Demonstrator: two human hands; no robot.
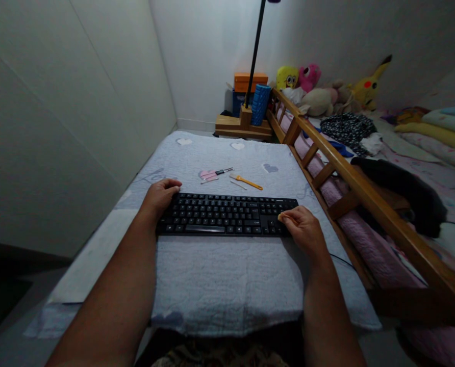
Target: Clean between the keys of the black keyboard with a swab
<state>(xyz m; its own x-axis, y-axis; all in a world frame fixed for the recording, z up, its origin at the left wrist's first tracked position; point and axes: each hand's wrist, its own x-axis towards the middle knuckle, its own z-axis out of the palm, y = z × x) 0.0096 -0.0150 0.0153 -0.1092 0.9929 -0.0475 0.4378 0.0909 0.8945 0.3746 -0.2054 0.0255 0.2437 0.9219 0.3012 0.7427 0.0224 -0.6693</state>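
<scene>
A black computer keyboard (pixel 216 215) lies flat across the cloth-covered table, its long side facing me. At its upper left corner my left hand (pixel 161 196) is closed on the edge, thumb and fingers together. Over the number pad at the right end, my right hand (pixel 303 224) is closed in a pinch. A small pale yellow piece (pixel 280 217) shows at its fingertips; it is too small to tell its kind. The fingers hide part of the number pad keys.
Beyond the keyboard lie a yellow-handled brush (pixel 249 182), a thin pale stick (pixel 238 185), a dark-handled slim tool (pixel 223 171) and a pink packet (pixel 208 176). A wooden bed rail (pixel 327 148) runs along the right. A cable (pixel 341 259) crosses the cloth. A wall borders the left.
</scene>
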